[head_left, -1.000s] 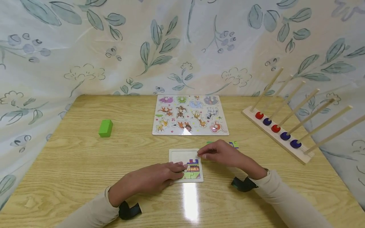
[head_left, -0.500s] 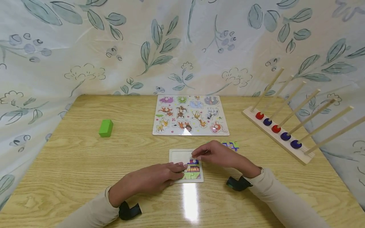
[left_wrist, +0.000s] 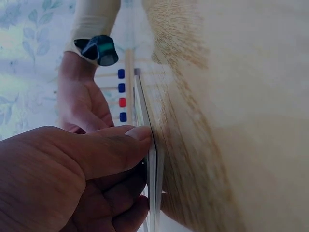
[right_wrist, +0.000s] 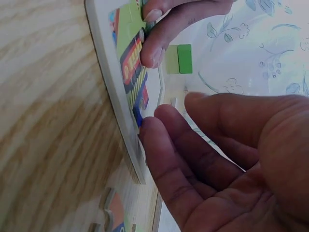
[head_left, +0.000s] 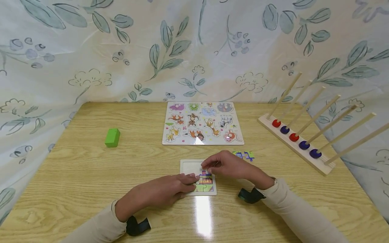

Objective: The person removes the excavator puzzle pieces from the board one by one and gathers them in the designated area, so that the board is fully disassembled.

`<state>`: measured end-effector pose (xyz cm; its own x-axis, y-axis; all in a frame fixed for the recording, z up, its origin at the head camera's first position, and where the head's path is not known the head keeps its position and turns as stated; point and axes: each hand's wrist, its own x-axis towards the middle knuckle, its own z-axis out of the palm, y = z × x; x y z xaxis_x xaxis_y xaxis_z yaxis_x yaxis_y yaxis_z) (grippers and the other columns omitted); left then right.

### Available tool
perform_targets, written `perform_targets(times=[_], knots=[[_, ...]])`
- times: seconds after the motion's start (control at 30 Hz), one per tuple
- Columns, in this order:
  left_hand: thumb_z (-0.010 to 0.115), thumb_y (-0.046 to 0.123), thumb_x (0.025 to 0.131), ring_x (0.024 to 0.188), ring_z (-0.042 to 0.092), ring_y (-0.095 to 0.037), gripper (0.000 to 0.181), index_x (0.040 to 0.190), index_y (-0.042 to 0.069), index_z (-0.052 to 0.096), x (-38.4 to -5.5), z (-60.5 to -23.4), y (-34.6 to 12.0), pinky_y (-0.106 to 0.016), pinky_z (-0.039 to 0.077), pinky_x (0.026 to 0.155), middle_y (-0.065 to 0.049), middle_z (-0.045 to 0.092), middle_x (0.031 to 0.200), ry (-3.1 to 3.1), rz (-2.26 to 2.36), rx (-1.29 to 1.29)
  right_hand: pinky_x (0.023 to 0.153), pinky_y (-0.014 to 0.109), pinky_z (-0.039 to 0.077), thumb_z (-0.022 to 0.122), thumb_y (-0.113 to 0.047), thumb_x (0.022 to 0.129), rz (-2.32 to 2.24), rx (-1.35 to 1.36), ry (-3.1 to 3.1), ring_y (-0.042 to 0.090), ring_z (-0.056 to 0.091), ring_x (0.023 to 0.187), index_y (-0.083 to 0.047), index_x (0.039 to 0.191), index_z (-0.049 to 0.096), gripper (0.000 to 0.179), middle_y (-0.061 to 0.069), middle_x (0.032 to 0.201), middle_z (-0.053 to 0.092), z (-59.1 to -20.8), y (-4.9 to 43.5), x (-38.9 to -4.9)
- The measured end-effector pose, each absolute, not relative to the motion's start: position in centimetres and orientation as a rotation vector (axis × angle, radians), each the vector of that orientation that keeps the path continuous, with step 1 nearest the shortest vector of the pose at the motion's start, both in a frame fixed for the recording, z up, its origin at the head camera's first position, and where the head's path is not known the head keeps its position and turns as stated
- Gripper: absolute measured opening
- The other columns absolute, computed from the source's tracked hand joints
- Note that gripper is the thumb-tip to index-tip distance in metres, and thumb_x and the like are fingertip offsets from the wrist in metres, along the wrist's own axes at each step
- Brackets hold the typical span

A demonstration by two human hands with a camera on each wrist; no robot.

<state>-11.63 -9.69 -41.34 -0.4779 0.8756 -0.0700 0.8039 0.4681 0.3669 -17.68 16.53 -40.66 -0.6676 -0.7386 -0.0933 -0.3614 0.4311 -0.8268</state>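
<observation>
In the head view my left hand (head_left: 165,189) rests on the lower left of a white-framed jigsaw tray (head_left: 186,163), its fingers laid over part of the picture. The left wrist view shows that thumb at the tray's edge. Colourful jigsaw pieces (head_left: 204,182) fill the tray's lower right, and the bare backing shows above them. My right hand (head_left: 229,165) reaches over the tray's upper right side with bent fingers. In the right wrist view its fingertips (right_wrist: 153,126) are right at a blue-edged jigsaw piece (right_wrist: 137,116), the thumb apart from them.
Loose jigsaw pieces (head_left: 244,155) lie just beyond my right hand. An animal peg puzzle (head_left: 203,123) lies behind the tray. A green block (head_left: 112,137) is at the left. On the right stands a wooden rack (head_left: 296,145) with upright rods and red and blue rings.
My right hand has moved a little left and inward over the tray, uncovering more of the loose pieces behind it. My left hand has stayed in place.
</observation>
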Motion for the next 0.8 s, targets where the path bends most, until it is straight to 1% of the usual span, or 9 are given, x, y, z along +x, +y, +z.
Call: perform_targets(times=[0.2,0.37,0.53,0.67,0.73,0.8], knots=[[0.056,0.012,0.1,0.135,0.04,-0.017,0.023,0.12,0.011,0.067,-11.6,-41.34,-9.68,-0.03,0.037,0.107,-0.004,0.046,0.147,2.476,0.409,1.448,0.082,0.025,0.052,0.062,0.0,0.093,-1.156,-0.926,2.266,0.017,0.066,0.099,0.001,0.112,0.071,0.02,0.006,0.106,0.071,-40.42,16.43,-17.46],[0.055,0.012,0.1,0.135,0.04,-0.017,0.026,0.124,0.01,0.066,-11.61,-41.29,-9.66,-0.03,0.037,0.107,-0.005,0.046,0.147,2.472,0.416,1.442,0.083,0.025,0.052,0.062,0.0,0.093,-1.147,-0.923,2.275,0.016,0.065,0.099,0.0,0.112,0.07,0.021,0.005,0.106,0.071,-40.51,16.32,-17.52],[0.055,0.011,0.1,0.135,0.04,-0.016,0.023,0.119,0.011,0.068,-11.77,-41.11,-9.62,-0.031,0.038,0.106,-0.004,0.045,0.147,2.458,0.44,1.436,0.081,0.025,0.052,0.062,0.001,0.093,-1.129,-0.928,2.284,0.012,0.065,0.092,0.0,0.112,0.069,0.021,0.003,0.098,0.071,-40.44,16.04,-17.65],[0.055,0.011,0.1,0.135,0.04,-0.017,0.026,0.124,0.011,0.067,-11.88,-40.97,-9.69,-0.033,0.038,0.106,-0.004,0.045,0.147,2.437,0.464,1.43,0.075,0.025,0.053,0.064,0.001,0.092,-1.133,-0.924,2.279,0.009,0.064,0.084,-0.001,0.109,0.07,0.018,0.0,0.092,0.07,-40.55,15.77,-17.63],[0.056,0.011,0.1,0.135,0.04,-0.017,0.03,0.129,0.011,0.065,-11.88,-40.94,-9.75,-0.033,0.038,0.106,-0.003,0.045,0.148,2.429,0.469,1.419,0.073,0.025,0.052,0.064,0.001,0.092,-1.135,-0.93,2.28,0.008,0.062,0.083,-0.002,0.108,0.07,0.017,0.0,0.093,0.07,-40.74,15.72,-17.61],[0.056,0.011,0.1,0.136,0.039,-0.017,0.031,0.129,0.012,0.065,-11.89,-40.97,-9.8,-0.033,0.038,0.106,-0.002,0.044,0.148,2.427,0.469,1.414,0.072,0.024,0.052,0.065,0.0,0.092,-1.132,-0.943,2.294,0.008,0.061,0.083,-0.003,0.107,0.071,0.017,0.0,0.096,0.069,-40.91,15.76,-17.58]])
